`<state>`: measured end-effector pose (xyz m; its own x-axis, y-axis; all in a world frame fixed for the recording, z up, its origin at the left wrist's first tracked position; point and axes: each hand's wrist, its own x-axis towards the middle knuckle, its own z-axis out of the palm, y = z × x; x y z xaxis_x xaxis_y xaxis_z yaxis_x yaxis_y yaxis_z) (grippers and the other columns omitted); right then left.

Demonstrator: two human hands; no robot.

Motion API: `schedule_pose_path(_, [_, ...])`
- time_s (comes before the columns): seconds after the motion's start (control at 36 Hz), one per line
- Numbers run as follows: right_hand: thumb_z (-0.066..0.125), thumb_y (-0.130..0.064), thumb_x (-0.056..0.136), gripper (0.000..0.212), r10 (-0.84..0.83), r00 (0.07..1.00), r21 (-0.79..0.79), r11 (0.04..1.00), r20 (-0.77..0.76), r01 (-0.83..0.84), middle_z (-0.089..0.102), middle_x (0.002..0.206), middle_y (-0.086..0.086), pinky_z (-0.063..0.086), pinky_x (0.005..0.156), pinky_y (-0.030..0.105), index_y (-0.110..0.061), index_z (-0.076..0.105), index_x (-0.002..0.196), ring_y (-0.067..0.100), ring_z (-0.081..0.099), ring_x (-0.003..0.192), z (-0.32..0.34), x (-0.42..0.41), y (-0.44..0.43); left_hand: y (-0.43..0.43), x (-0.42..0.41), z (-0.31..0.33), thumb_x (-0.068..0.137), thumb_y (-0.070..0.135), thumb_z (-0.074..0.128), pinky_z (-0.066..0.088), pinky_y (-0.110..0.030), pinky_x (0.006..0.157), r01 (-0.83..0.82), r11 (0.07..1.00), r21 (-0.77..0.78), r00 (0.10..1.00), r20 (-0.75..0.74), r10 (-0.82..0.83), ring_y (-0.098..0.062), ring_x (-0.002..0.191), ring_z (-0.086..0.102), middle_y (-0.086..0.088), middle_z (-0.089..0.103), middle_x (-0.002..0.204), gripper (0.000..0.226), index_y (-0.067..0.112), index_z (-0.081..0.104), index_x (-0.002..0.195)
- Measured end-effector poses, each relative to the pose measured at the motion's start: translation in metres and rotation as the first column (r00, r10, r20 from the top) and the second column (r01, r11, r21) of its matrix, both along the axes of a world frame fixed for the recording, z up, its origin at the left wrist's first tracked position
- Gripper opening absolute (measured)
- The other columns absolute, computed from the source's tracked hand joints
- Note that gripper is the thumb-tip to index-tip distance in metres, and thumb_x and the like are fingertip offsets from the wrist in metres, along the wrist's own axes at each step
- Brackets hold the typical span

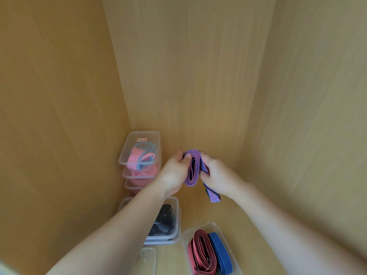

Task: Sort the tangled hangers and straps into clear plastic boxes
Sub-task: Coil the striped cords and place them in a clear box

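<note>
A purple strap with red stripes (pixel 193 167) is wound into a flat coil, held up in the air inside a wooden cabinet. My left hand (pixel 174 173) grips the coil's left side, thumb on top. My right hand (pixel 217 175) grips its right side, and the strap's loose end (pixel 213 195) hangs below that hand. A clear plastic box (pixel 185 234) at the bottom holds a coiled red strap (pixel 200 253) and a coiled blue striped strap (pixel 220 253).
A stack of clear boxes (pixel 139 153) with pink and blue straps stands in the back left corner, with a small label on top. A clear box with black items (pixel 164 221) sits under my left forearm. A clear lid (pixel 148 259) lies at the bottom edge.
</note>
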<state>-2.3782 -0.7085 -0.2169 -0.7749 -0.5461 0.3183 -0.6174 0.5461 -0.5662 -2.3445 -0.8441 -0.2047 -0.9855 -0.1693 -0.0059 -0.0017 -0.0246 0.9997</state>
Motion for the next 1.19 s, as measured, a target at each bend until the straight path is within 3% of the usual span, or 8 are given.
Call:
schedule_pose_path(0.22, [0.077,-0.014,0.077,0.062,0.139,0.979,-0.055,0.990,0.148,-0.133,0.056,0.077,-0.018,0.044,0.060,0.016,-0.027,0.044,0.129,-0.002,0.056,0.061,0.001,0.015,0.001,-0.003,-0.009,0.007,0.104,0.012,0.037,0.042,-0.052,0.104,-0.069,0.989,0.132,0.998,0.009,0.069,-0.027,0.101,0.058,-0.017,0.060,0.106,0.015,0.010,0.051,0.106])
schedule_pose_path(0.39, [0.076,-0.024,0.081,0.034,0.031,0.997,-0.077,0.997,0.075,-0.026,0.055,0.071,-0.013,0.038,0.052,0.017,-0.023,0.055,0.107,0.001,0.054,0.054,-0.003,0.013,0.000,0.001,-0.004,0.006,0.104,0.008,0.035,0.047,-0.045,0.094,-0.022,0.968,0.252,1.000,0.019,0.018,-0.026,0.094,0.058,-0.014,0.059,0.098,0.013,0.006,0.045,0.113])
schedule_pose_path(0.47, [0.068,-0.024,0.085,0.022,0.054,0.998,0.039,0.998,0.033,-0.055,0.053,0.068,-0.011,0.038,0.054,0.022,-0.017,0.056,0.102,0.003,0.051,0.054,0.000,0.010,0.009,-0.012,-0.002,0.007,0.101,0.007,0.044,0.047,-0.044,0.097,0.020,0.997,0.070,1.000,-0.016,-0.019,-0.024,0.096,0.058,-0.012,0.059,0.103,0.012,0.014,0.048,0.109])
schedule_pose_path(0.58, [0.064,-0.020,0.088,0.013,0.058,0.998,0.178,0.982,0.010,-0.059,0.053,0.066,-0.011,0.043,0.058,0.027,-0.018,0.055,0.098,0.001,0.054,0.054,0.006,0.004,0.021,-0.030,0.003,0.007,0.096,0.014,0.056,0.051,-0.019,0.059,0.141,0.951,-0.276,0.987,-0.036,-0.156,-0.009,0.077,0.059,0.001,0.062,0.095,0.014,0.026,0.057,0.102])
schedule_pose_path(0.72, [0.057,-0.013,0.091,0.009,0.020,0.997,0.154,0.988,0.075,-0.031,0.058,0.068,-0.008,0.052,0.063,0.034,-0.015,0.057,0.100,0.004,0.062,0.055,0.007,0.007,0.021,-0.026,0.004,-0.005,0.094,0.003,0.057,0.059,-0.029,0.068,0.097,0.991,-0.096,0.995,-0.021,-0.099,-0.017,0.077,0.064,-0.012,0.063,0.095,0.010,0.010,0.060,0.100])
schedule_pose_path(0.92, [0.058,-0.011,0.079,0.089,-0.020,0.869,0.092,0.995,0.495,-0.030,0.055,0.130,0.003,0.048,0.101,0.037,-0.020,0.012,0.155,0.017,0.063,0.108,-0.011,0.014,0.031,-0.017,0.010,-0.017,0.094,0.001,0.056,0.059,-0.024,0.061,0.013,0.999,-0.029,0.999,-0.029,-0.014,-0.017,0.075,0.063,-0.015,0.059,0.094,0.008,0.008,0.058,0.098])
schedule_pose_path(0.97, [0.054,-0.009,0.082,0.089,-0.003,0.854,0.093,0.994,0.521,-0.053,0.050,0.141,0.010,0.040,0.109,0.044,-0.020,0.005,0.155,0.023,0.057,0.122,-0.014,0.020,0.037,-0.015,0.014,-0.020,0.094,0.002,0.055,0.059,-0.025,0.061,0.030,0.999,-0.037,0.999,-0.029,-0.031,-0.017,0.075,0.063,-0.014,0.059,0.093,0.008,0.007,0.058,0.100])
schedule_pose_path(1.19, [0.065,-0.014,0.092,0.049,-0.018,0.906,0.012,1.000,0.422,0.014,0.071,0.112,-0.002,0.048,0.101,0.034,-0.009,0.046,0.137,0.010,0.067,0.104,-0.021,0.071,0.065,0.008,0.054,-0.037,0.095,0.004,0.056,0.059,-0.025,0.063,0.168,0.984,-0.061,0.986,0.003,-0.168,-0.012,0.072,0.065,-0.007,0.062,0.084,0.007,0.001,0.060,0.100])
